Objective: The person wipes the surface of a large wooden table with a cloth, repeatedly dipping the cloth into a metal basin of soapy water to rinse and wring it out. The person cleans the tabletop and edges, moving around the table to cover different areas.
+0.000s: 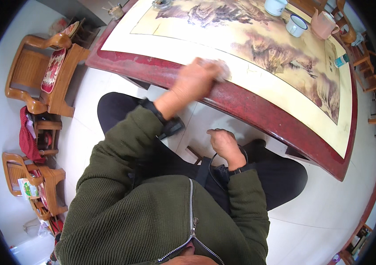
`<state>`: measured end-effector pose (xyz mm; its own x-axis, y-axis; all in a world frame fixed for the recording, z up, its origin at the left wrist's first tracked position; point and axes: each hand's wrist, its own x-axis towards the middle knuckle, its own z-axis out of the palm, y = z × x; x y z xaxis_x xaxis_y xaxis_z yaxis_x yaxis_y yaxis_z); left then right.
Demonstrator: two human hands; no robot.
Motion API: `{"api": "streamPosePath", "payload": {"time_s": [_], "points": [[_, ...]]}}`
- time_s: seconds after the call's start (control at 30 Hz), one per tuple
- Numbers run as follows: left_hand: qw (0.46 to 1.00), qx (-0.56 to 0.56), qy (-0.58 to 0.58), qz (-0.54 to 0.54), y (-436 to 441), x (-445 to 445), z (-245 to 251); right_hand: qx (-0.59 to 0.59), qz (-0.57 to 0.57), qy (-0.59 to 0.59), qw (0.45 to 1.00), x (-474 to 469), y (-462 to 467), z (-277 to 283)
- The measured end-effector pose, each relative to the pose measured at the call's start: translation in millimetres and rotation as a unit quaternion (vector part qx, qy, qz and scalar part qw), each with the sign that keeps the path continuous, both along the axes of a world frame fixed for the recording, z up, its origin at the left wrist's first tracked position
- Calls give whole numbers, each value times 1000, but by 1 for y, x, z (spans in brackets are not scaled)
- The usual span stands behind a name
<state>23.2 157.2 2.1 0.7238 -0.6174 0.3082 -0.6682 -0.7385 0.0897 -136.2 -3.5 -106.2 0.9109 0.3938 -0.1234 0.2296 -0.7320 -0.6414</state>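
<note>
My left hand (196,79) is shut on a crumpled whitish cloth (223,70), slightly blurred. The cloth lies across the near edge of a table, where the dark red border (250,99) meets a printed landscape picture (260,49) with a cream margin. To the left, the red border has shiny, wet-looking patches. Over my lap, below the table edge, my right hand (225,145) hangs with its fingers loosely curled and nothing visible in it. Dark straps are around both wrists, and a thin black cable loops beside the right one.
Two white enamel mugs (296,26), a pink kettle (323,25) and a small green-and-white container (341,61) stand at the table's right. A glass ashtray (162,4) and a jar (116,12) are at the far left. Wooden armchairs (30,68) line the left wall.
</note>
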Motion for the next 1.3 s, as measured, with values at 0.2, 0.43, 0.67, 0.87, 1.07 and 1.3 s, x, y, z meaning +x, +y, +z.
{"api": "streamPosePath", "payload": {"time_s": [0.2, 0.43, 0.67, 0.87, 1.07, 1.3], "points": [[979, 32, -27, 200, 68, 70, 22, -11, 3, -10, 1000, -1, 1, 1], [999, -9, -13, -36, 16, 22, -2, -6, 20, -16, 1000, 4, 4, 0], [983, 11, 51, 176, 145, 99, 10, -1, -10, -35, 999, 1, -1, -10], [940, 50, -10, 338, 205, 118, 16, -10, 10, -28, 1000, 3, 2, -12], [997, -5, 15, 76, 170, 60, -9, -5, 18, -32, 999, 6, 5, -15], [910, 23, 14, 413, 275, 139, 11, -14, 13, -34, 999, 4, -1, -25]]}}
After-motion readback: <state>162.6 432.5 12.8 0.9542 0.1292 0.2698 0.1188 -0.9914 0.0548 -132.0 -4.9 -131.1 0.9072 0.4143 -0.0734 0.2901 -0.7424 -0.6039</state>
